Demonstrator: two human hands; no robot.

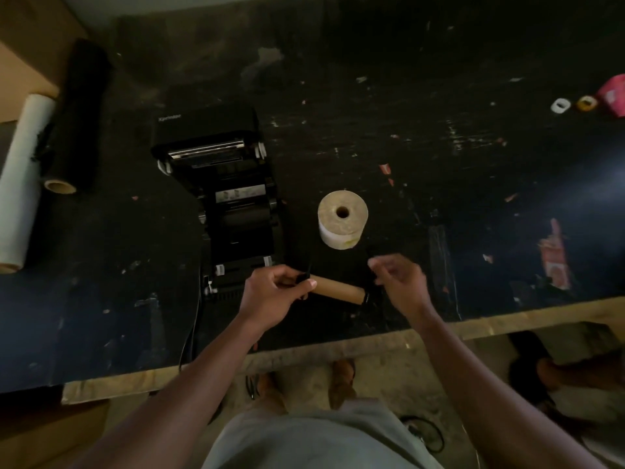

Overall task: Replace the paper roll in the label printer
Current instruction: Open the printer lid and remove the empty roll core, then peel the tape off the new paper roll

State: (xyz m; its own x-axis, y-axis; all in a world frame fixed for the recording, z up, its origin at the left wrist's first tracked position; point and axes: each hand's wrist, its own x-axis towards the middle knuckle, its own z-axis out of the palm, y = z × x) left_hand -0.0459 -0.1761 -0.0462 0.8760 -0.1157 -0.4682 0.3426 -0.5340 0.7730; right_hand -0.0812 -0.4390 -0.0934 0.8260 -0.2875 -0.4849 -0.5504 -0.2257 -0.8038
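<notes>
The black label printer [233, 194] lies on the dark table with its lid swung open and its roll bay bare. A full cream paper roll [342, 219] stands on end to the printer's right. In front of it my left hand [270, 296] grips the left end of an empty brown cardboard core [338, 290] that sits on a black spindle. A black guide disc is at my left fingers and another at the core's right end. My right hand [400, 282] hovers just right of the core, blurred, fingers curled; I cannot tell whether it pinches anything.
A white roll [23, 170] and a black film roll [72, 120] lie at the table's left. Small tape rings [561, 105] and a pink object [614, 94] sit far right. A red-and-white packet [554, 255] lies right. The table's front edge [507, 321] is near my arms.
</notes>
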